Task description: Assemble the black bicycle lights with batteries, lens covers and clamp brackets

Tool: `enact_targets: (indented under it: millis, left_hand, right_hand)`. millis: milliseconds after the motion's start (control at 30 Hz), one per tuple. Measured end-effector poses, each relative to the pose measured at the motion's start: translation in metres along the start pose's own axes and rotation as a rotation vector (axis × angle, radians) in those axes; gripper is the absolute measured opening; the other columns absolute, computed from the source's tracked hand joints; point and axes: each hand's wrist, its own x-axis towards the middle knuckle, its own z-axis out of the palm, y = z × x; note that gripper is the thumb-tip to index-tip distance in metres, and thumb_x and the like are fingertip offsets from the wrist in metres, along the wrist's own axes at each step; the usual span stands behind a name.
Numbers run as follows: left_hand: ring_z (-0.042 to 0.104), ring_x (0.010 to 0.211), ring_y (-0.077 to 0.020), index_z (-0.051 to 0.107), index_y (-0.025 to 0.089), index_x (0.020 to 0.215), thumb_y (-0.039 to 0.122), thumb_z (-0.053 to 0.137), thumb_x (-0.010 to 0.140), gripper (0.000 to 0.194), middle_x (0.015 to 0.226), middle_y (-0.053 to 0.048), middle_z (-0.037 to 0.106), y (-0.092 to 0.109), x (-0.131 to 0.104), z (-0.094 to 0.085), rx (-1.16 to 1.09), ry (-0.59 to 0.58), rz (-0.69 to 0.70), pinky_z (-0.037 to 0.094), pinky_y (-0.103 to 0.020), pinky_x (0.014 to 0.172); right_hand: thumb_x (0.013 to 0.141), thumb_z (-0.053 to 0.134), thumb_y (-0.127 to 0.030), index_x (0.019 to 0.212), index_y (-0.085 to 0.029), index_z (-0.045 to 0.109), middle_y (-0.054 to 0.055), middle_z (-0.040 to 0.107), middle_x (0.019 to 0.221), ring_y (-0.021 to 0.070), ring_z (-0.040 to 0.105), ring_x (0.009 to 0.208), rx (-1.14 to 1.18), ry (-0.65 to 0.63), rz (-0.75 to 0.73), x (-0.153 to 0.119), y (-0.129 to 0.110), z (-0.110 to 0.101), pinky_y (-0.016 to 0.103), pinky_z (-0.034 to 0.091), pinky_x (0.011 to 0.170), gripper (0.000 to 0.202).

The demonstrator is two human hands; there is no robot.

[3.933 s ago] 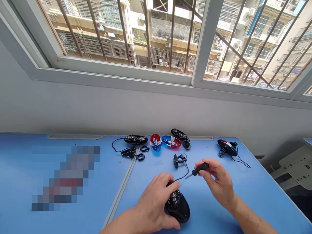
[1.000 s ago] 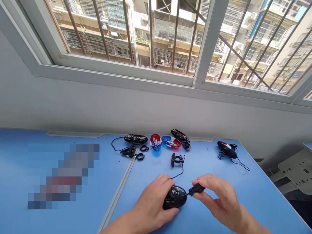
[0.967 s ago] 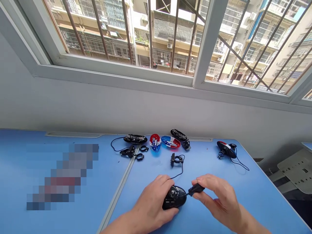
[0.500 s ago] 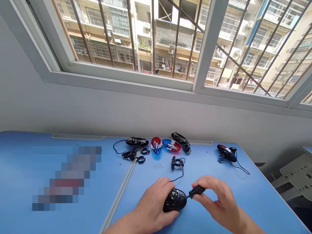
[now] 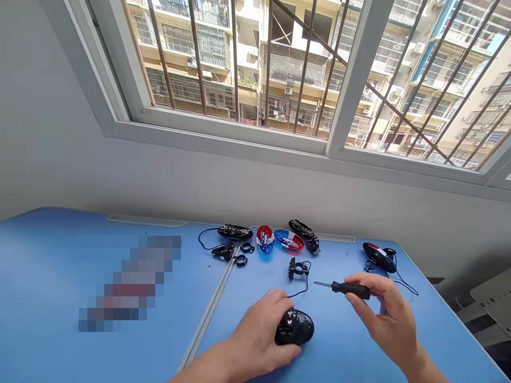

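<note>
In the left grip (image 5: 263, 334), a black casing (image 5: 296, 326) is being held, seemingly for steadiness, on the worktop (image 5: 339, 354); in the right grip (image 5: 393, 319), a screwdriver (image 5: 344, 288) is being pinched.

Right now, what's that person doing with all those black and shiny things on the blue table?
The person's left hand grips a black oval housing on the blue tabletop. The right hand holds a black-handled screwdriver above the table, its tip pointing left and apart from the housing. Farther back are a black clamp with a thin cable and two red-and-blue see-through covers.
</note>
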Motion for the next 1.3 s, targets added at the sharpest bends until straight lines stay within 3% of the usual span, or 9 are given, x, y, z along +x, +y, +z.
enact_targets:
  millis: [133,233,400,633,867,1133,1300]
  left_hand:
    - [0.059,0.094,-0.0260,0.062,0.021,0.088,0.016,0.075,0.056,0.034,0.106,-0.006,0.060,-0.002,0.000,0.001,-0.109,0.043,0.020,0.050,-0.034,0.082]
    - [0.059,0.100,-0.0277,0.063,0.020,0.087,0.014,0.078,0.053,0.038,0.114,-0.008,0.058,-0.003,0.000,0.001,-0.203,0.050,-0.002,0.050,-0.035,0.087]
    - [0.058,0.107,-0.0289,0.065,0.020,0.084,0.013,0.078,0.053,0.034,0.113,-0.008,0.057,-0.004,0.002,-0.001,-0.319,0.070,-0.033,0.048,-0.035,0.091]
    - [0.061,0.100,-0.0277,0.064,0.020,0.084,0.015,0.074,0.057,0.030,0.112,-0.007,0.059,-0.014,0.004,-0.001,-0.288,0.148,0.025,0.050,-0.037,0.088]
    - [0.061,0.100,-0.0259,0.063,0.021,0.089,0.013,0.070,0.060,0.031,0.111,-0.005,0.061,-0.016,0.005,-0.005,-0.199,0.220,0.051,0.050,-0.034,0.088]
    - [0.061,0.097,-0.0244,0.063,0.021,0.090,0.012,0.068,0.061,0.030,0.107,-0.004,0.061,-0.019,0.007,-0.003,-0.198,0.252,0.054,0.050,-0.032,0.084]
    - [0.062,0.092,-0.0234,0.062,0.020,0.088,0.013,0.069,0.062,0.028,0.104,-0.004,0.061,-0.021,0.008,0.001,-0.200,0.245,0.055,0.050,-0.031,0.081]
  right_hand:
    - [0.094,0.056,-0.022,0.100,-0.021,0.054,0.007,0.073,0.088,0.0152,0.070,0.066,-0.037,-0.071,-0.115,-0.007,0.013,0.012,0.025,0.059,0.055,0.007]
    - [0.095,0.054,-0.020,0.100,-0.020,0.053,0.010,0.072,0.093,0.0167,0.071,0.076,-0.052,-0.162,-0.149,-0.014,0.019,0.022,0.027,0.060,0.062,0.005]
    - [0.095,0.047,-0.016,0.095,-0.020,0.052,0.009,0.072,0.092,0.0186,0.070,0.074,-0.154,-0.307,-0.214,-0.018,0.013,0.028,0.027,0.056,0.060,0.007]
    - [0.079,0.049,-0.001,0.085,-0.021,0.055,0.007,0.070,0.103,0.0176,0.066,0.072,-0.364,-0.632,-0.242,-0.029,0.008,0.032,0.023,0.049,0.052,0.022]
    - [0.079,0.061,-0.013,0.078,-0.022,0.055,0.002,0.067,0.100,0.0183,0.058,0.074,-0.332,-0.872,-0.197,-0.029,0.000,0.033,0.026,0.046,0.053,0.012]
    - [0.085,0.057,-0.017,0.085,-0.024,0.060,0.000,0.071,0.090,0.0160,0.054,0.065,-0.060,-0.855,-0.228,-0.023,-0.004,0.030,0.027,0.045,0.056,0.007]
    - [0.092,0.049,-0.015,0.102,-0.022,0.062,0.004,0.073,0.088,0.0163,0.065,0.072,0.150,-0.588,-0.117,-0.028,0.016,0.035,0.027,0.052,0.065,0.018]
